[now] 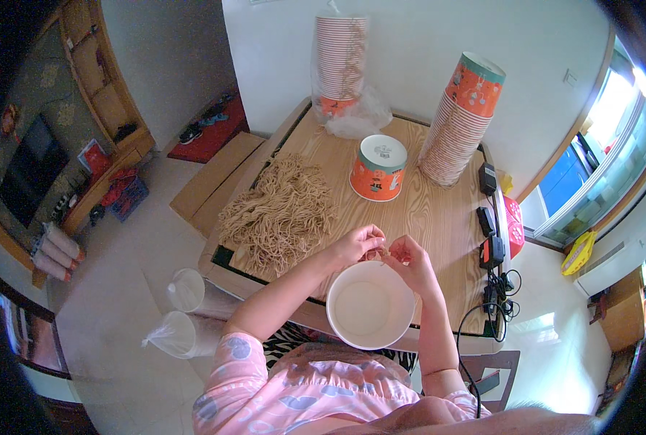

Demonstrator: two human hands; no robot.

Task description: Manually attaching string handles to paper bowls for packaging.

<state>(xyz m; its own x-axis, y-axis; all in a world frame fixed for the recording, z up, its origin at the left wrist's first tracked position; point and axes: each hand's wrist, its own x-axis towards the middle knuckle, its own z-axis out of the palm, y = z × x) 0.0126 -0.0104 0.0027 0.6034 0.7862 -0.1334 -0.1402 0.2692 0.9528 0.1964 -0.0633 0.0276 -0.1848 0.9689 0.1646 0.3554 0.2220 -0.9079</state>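
A paper bucket (pixel 370 304), white inside, leans at the table's near edge with its open mouth toward me. My left hand (pixel 360 245) and my right hand (pixel 411 265) meet at its far rim, fingers pinched closed on what looks like a thin beige cord; the fingers partly hide it. A strip of the bucket's orange outer side shows between them. Left of my hands lies a loose heap of beige cords (pixel 279 206). Beyond them an orange bucket with a green band (pixel 378 168) stands upside down on the table.
Two tall stacks of nested buckets stand at the back, the left stack (pixel 341 61) in clear plastic, the right stack (pixel 457 119) leaning. Black adapters (pixel 491 251) and cables line the table's right edge. Bagged white bucket stacks (pixel 185 333) lie at lower left. A cardboard sheet (pixel 218 181) rests beside the table.
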